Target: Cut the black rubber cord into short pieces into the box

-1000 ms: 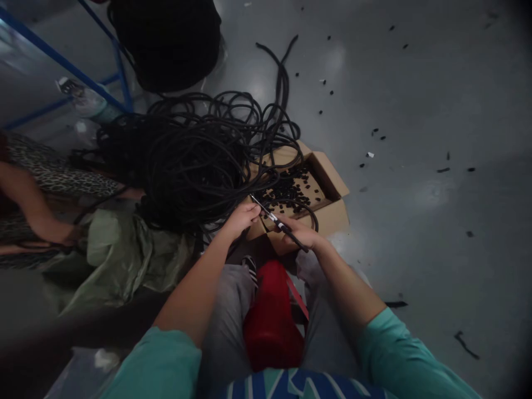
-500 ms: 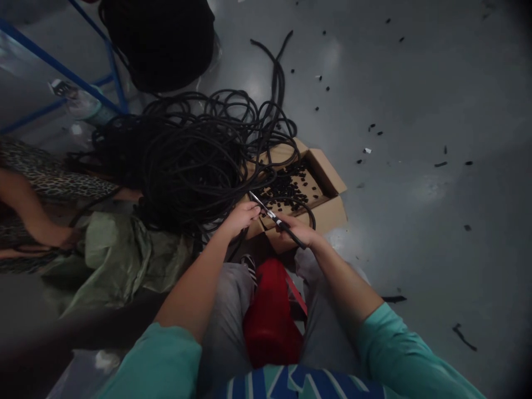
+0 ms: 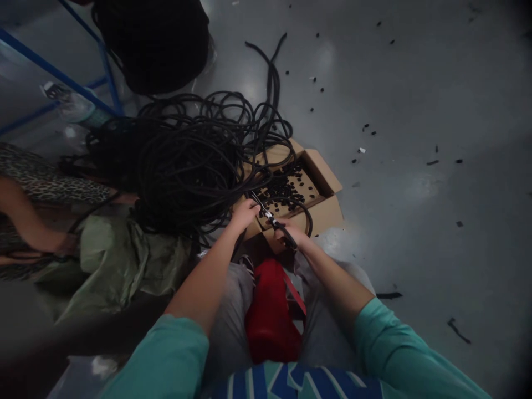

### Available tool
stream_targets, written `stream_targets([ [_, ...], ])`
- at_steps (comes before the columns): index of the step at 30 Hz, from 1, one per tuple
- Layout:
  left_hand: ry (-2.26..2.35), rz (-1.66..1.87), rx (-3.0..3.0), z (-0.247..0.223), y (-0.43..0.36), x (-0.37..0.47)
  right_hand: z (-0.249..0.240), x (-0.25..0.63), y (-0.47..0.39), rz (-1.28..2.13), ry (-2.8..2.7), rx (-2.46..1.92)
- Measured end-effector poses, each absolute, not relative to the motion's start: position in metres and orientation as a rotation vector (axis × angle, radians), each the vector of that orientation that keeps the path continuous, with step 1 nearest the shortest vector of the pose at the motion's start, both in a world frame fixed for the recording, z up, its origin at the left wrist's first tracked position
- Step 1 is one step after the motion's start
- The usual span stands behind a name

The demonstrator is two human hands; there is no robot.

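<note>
Scissors with dark handles are in my right hand, their blades pointing up and left and slightly parted. My left hand is pinched closed beside the blades, on black cord as far as I can tell; the fingertips are small and dim. Both hands are over the near edge of an open cardboard box, which holds many short black pieces. A large tangle of black cord lies to the left of the box, and loops of it cross the box.
A dark bulky roll stands at the top left near a blue metal frame. Another person's arm is at the left beside a green sack. A red object sits between my legs. Black scraps dot the grey floor.
The scissors' handles and blades have spread apart in my right hand. The whole view has shifted slightly, with my left hand still near the blades.
</note>
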State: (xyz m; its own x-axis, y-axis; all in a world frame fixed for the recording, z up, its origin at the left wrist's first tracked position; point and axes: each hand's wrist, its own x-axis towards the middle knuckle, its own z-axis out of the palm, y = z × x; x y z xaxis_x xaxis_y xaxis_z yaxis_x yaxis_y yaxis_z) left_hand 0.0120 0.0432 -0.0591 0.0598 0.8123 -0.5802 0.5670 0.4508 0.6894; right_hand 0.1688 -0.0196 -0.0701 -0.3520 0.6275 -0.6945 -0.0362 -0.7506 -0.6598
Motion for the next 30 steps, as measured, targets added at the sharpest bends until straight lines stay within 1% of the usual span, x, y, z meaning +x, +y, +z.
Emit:
stream_targets([
  [3, 1.655, 0.295, 1.356, -0.059, 0.043, 0.017, -0.074, 0.173, -0.019, 2.187, -0.767, -1.4],
  [5, 1.628, 0.29, 1.323, -0.056, 0.041, 0.02, -0.075, 0.178, -0.017, 2.222, -0.809, -1.316],
  [8, 1.536, 0.29, 1.081, -0.049, 0.038, 0.025, -0.075, 0.185, -0.014, 2.234, -0.879, -1.238],
  [12, 1.395, 0.319, 0.809, -0.041, 0.039, 0.025, -0.075, 0.188, -0.012, 2.231, -0.841, -1.2],
  [18, 1.34, 0.356, 0.668, -0.039, 0.043, 0.022, -0.076, 0.186, -0.016, 2.205, -0.792, -1.241],
  [25, 1.337, 0.388, 0.711, -0.048, 0.044, 0.021, -0.078, 0.188, -0.012, 2.195, -0.749, -1.439],
  [30, 1.324, 0.425, 0.71, -0.051, 0.046, 0.024, -0.081, 0.197, -0.009, 2.081, -0.694, -1.462],
])
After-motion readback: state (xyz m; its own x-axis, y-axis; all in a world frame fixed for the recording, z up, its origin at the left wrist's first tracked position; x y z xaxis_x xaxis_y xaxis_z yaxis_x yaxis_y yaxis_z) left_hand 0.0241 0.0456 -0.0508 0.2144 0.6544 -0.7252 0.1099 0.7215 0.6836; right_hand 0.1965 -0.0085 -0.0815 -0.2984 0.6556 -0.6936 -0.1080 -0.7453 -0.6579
